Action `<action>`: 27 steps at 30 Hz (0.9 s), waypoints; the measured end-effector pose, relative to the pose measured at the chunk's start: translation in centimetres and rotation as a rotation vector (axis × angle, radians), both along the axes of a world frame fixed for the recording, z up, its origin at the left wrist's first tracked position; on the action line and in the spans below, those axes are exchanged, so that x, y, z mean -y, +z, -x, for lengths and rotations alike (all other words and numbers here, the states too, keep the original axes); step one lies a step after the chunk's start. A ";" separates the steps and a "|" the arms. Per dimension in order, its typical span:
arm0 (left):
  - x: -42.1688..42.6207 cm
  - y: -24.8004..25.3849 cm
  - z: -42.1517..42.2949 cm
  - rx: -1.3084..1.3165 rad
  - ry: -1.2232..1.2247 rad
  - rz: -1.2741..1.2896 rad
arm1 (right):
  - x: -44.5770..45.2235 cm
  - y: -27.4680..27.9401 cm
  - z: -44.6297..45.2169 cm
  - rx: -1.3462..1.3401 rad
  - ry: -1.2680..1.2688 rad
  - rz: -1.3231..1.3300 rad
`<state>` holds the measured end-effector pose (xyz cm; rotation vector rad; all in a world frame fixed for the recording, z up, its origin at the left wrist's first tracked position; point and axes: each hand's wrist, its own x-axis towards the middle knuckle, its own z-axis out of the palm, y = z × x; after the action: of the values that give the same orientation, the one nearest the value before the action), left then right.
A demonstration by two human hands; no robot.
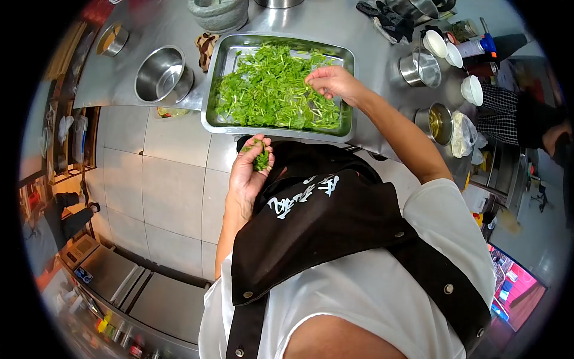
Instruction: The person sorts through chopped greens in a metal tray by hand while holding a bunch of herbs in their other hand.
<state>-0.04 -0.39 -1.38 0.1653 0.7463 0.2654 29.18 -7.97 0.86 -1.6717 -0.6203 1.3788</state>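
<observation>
A rectangular metal tray lies at the table's near edge, spread with chopped green herbs. My left hand is in front of the tray, palm up, with its fingers curled round a small bunch of greens. Over the right part of the tray is my right hand, its thumb and fingers pinched together just above the herbs. What those fingertips hold, if anything, is too small to make out.
An empty metal bowl and a patterned cloth are left of the tray, a stone mortar behind. Pots and white bowls line the right side. A person in checked clothing stands at the far right.
</observation>
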 end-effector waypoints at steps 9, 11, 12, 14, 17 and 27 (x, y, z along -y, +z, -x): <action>0.1 0.5 -0.6 0.018 -0.025 -0.008 | 0.7 0.5 0.2 -0.375 -0.031 -0.013; 0.2 1.1 -1.0 0.040 -0.052 -0.027 | 0.6 1.0 0.6 -0.390 -0.015 -0.012; 0.2 1.4 -1.2 0.052 -0.065 -0.037 | 0.6 1.3 0.9 -0.389 0.001 -0.018; 0.3 1.9 -1.7 0.037 -0.088 -0.049 | 0.4 1.6 1.4 -0.387 0.033 -0.031; 0.2 2.4 -2.0 0.039 -0.103 -0.057 | 0.1 1.3 1.7 -0.369 0.062 -0.061; 0.2 1.2 -1.0 0.040 -0.057 -0.018 | -1.0 -1.5 0.7 0.622 0.083 -0.126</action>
<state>0.92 -0.57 -0.14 0.1973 0.6982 0.2211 28.46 -7.01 -0.68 -1.9887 -1.1104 0.8325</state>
